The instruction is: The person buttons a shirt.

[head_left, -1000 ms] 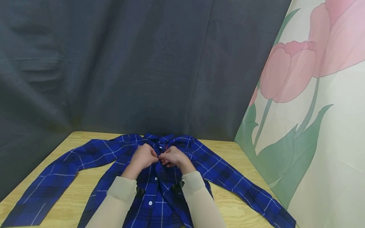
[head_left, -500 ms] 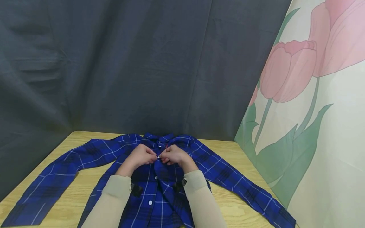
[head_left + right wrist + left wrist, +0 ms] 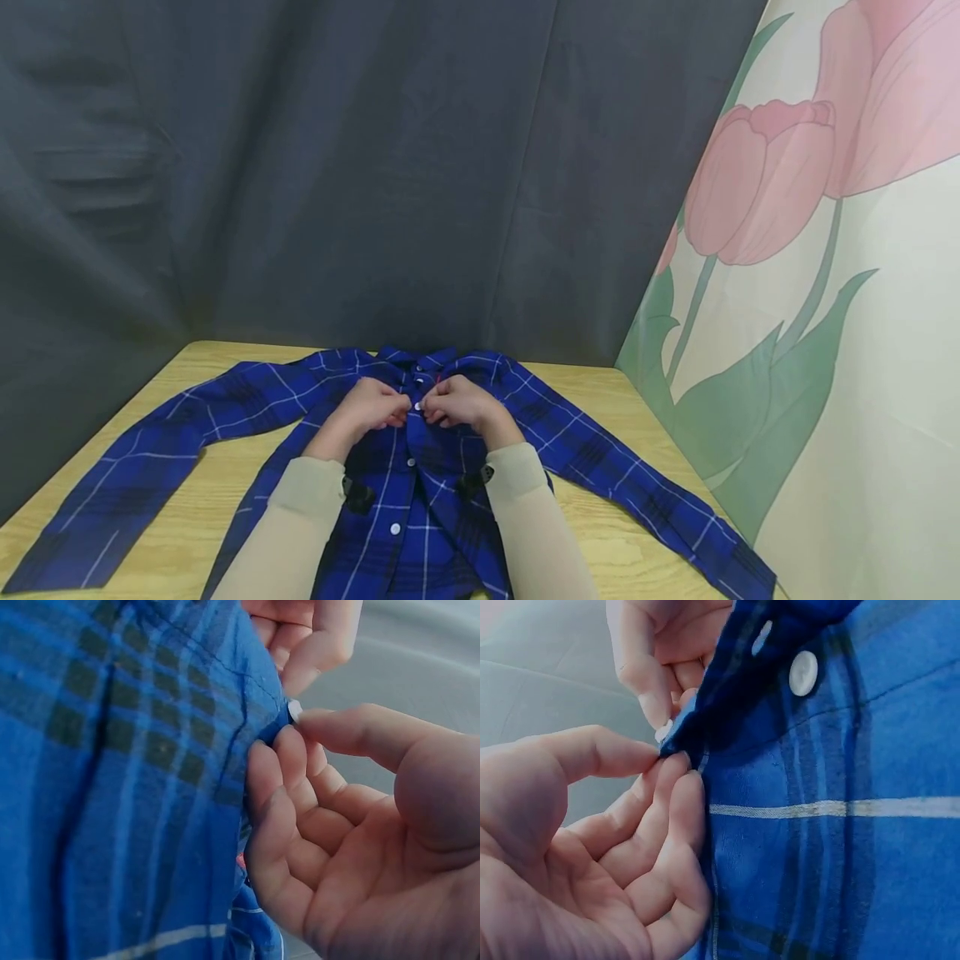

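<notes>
A blue plaid button-up shirt (image 3: 367,550) lies face up with its sleeves spread. Over the upper front, my left hand (image 3: 372,406) pinches the placket edge between thumb and fingers, plainly seen in the left wrist view. Opposite it, my right hand (image 3: 463,404) pinches the fabric at a small white button (image 3: 295,711), its thumb against the button. The same button (image 3: 664,731) stands at the cloth edge between both hands' fingertips in the left wrist view. Another white button (image 3: 803,673) shows there on the shirt front, near a light buttonhole. Whether the button is through its hole, I cannot tell.
A pale wooden table (image 3: 615,550) bears the shirt. Behind it hangs a dark grey curtain (image 3: 375,167). On the right rises a wall panel (image 3: 885,375) with painted pink tulips. Further buttons (image 3: 395,528) line the lower placket.
My left hand has shifted slightly left, its wrist turning outward. The white button, hidden by fingertips a second ago, now shows between my hands. The right hand stays nearly in place.
</notes>
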`<state>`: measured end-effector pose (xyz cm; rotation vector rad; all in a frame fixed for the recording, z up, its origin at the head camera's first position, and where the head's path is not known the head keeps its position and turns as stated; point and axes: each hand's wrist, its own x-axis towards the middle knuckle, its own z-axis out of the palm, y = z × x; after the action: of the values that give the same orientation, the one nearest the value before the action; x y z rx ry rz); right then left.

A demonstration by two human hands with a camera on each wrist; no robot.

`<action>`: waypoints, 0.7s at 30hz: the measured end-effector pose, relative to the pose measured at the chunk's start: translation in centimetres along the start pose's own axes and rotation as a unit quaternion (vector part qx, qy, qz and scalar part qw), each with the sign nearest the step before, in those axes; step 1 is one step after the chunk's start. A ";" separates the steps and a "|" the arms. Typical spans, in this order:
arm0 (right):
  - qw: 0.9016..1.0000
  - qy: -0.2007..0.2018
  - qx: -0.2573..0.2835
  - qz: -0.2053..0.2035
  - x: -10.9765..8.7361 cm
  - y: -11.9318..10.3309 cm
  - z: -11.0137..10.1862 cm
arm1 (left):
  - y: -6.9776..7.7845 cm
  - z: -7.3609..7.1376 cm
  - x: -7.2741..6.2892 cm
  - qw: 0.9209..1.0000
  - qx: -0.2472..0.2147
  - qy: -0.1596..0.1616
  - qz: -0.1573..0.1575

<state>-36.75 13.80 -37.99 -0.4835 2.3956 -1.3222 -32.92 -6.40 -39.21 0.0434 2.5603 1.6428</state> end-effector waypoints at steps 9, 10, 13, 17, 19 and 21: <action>0.998 -0.038 -0.049 -0.006 -0.1 0.4 0.3 | -0.6 0.1 -0.2 0.997 0.056 -0.060 -0.016; 0.998 -0.038 -0.052 -0.004 -0.1 0.4 0.3 | -0.7 0.1 -0.2 0.996 0.061 -0.063 -0.016; 0.998 -0.030 -0.061 0.004 -0.2 0.3 0.3 | -0.8 0.1 -0.3 0.995 0.071 -0.066 -0.014; 0.997 -0.015 -0.080 0.006 -0.6 -0.2 -0.1 | -0.8 -0.3 -0.3 0.994 0.082 -0.067 -0.011; 0.996 -0.009 -0.089 0.001 -0.9 -0.7 -0.3 | -0.7 -0.7 -0.4 0.994 0.089 -0.064 -0.007; 0.995 -0.011 -0.100 -0.008 -1.4 -1.3 -0.5 | -0.4 -1.1 -0.5 0.993 0.101 -0.060 -0.004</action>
<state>-35.63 14.18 -36.46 -0.5690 2.5236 -1.0804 -32.49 -7.60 -39.06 0.1430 2.6196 1.3292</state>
